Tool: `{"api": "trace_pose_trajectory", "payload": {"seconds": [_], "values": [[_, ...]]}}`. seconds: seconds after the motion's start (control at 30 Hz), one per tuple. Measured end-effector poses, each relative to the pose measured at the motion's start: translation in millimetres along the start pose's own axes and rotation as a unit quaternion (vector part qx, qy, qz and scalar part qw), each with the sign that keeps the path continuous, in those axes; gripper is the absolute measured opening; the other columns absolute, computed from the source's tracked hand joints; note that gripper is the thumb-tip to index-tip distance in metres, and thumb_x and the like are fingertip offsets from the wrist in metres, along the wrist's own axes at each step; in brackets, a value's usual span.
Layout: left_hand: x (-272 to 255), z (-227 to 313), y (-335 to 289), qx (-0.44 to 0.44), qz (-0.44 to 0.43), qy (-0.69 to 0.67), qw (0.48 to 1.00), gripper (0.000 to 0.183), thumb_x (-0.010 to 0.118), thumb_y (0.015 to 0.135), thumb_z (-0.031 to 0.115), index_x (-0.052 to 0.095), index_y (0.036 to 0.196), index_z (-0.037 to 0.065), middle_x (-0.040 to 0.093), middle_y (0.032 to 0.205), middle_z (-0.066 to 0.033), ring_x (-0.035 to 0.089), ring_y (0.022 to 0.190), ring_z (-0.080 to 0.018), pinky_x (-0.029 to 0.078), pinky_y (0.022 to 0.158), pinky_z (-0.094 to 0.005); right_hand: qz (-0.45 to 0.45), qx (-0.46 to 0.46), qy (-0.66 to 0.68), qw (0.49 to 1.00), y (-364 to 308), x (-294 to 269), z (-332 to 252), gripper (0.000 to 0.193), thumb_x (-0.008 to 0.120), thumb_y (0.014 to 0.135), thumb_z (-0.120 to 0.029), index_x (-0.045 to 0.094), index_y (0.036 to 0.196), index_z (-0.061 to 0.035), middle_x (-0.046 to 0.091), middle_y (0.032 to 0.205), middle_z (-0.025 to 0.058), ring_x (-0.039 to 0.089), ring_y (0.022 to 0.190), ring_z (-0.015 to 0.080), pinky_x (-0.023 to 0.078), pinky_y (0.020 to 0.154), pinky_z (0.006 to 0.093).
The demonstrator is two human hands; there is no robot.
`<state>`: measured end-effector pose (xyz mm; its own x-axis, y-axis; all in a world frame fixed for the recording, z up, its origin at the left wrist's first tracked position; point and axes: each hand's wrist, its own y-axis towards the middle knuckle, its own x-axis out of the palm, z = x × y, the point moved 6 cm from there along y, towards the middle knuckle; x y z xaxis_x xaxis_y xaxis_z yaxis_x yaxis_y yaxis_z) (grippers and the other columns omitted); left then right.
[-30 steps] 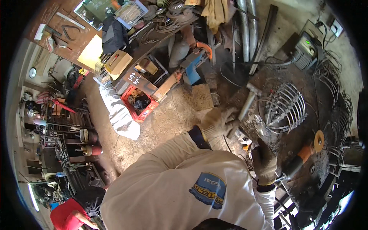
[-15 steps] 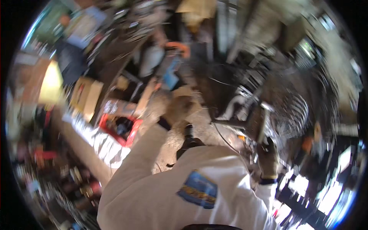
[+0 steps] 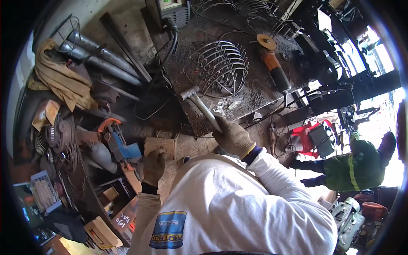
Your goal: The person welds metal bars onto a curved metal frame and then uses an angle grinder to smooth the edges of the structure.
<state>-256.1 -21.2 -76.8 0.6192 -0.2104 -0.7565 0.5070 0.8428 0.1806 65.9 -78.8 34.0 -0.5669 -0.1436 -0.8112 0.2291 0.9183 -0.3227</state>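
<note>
My right hand [image 3: 234, 138], in a tan work glove, is closed round the handle of a hammer [image 3: 204, 111]. The hammer head lies over the near left corner of a dark metal worktable [image 3: 250, 104]. Beyond it on the table sits a rounded cage of bent metal rods [image 3: 223, 68]. An angle grinder [image 3: 274, 68] with an orange body and a tan disc rests to the right of the cage. My left hand [image 3: 154, 167], also gloved, hangs low beside my body with its fingers curled in, and nothing shows in it.
A welding machine [image 3: 176, 15] stands at the table's back. Metal pipes [image 3: 104, 59] and a tan cloth [image 3: 63, 76] are at the left, above a blue-and-orange tool [image 3: 121, 142]. At right, a person in a green jacket [image 3: 357, 165] bends near a red plastic chair [image 3: 304, 138].
My view has swung to the right and is sharp now after a blur. The worktable and rod cage sit nearer the middle, and the hammer, still in my right hand, reaches to the table corner.
</note>
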Motion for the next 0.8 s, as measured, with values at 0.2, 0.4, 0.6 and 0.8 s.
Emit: {"api": "trace_pose_trajectory", "payload": {"seconds": [0.2,0.4,0.6,0.8], "values": [[-50,135,108,0.038,0.016,-0.081,0.996,0.029,0.071,0.095,0.019,0.065,0.121,0.006,0.071,0.099,-0.0156,0.071,0.086,-0.0305,0.056,0.075,-0.0395,0.119,-0.136,0.146,0.973,-11,-28,-16,0.057,0.068,0.091,-0.025,0.050,0.142,-0.0067,0.072,0.095,0.0229,0.071,0.086,0.0420,0.057,0.072,0.0496],[6,189,170,-0.131,0.086,-0.401,0.902,0.050,0.070,0.098,0.034,0.058,0.128,-0.004,0.068,0.105,-0.0079,0.063,0.097,-0.0169,0.052,0.087,-0.0319,0.119,-0.233,0.249,0.933,16,-40,-40,0.067,0.070,0.092,-0.028,0.043,0.149,-0.0067,0.068,0.109,0.0275,0.072,0.084,0.0427,0.058,0.071,0.0484],[-51,164,221,-0.135,0.047,0.028,0.989,0.034,0.069,0.094,0.023,0.064,0.120,0.002,0.064,0.087,-0.0132,0.059,0.075,-0.0250,0.050,0.073,-0.0388,0.006,-0.252,0.242,0.937,13,-72,41,0.061,0.069,0.093,-0.028,0.050,0.146,-0.0062,0.067,0.121,0.0200,0.072,0.098,0.0337,0.060,0.082,0.0405],[-32,113,288,-0.066,0.018,0.308,0.949,0.047,0.069,0.089,0.030,0.061,0.130,0.007,0.069,0.112,-0.0280,0.067,0.101,-0.0478,0.054,0.086,-0.0539,0.106,-0.158,0.243,0.951,6,-117,143,0.052,0.074,0.089,-0.020,0.060,0.137,-0.0076,0.069,0.113,0.0175,0.073,0.092,0.0307,0.060,0.079,0.0398]]}}
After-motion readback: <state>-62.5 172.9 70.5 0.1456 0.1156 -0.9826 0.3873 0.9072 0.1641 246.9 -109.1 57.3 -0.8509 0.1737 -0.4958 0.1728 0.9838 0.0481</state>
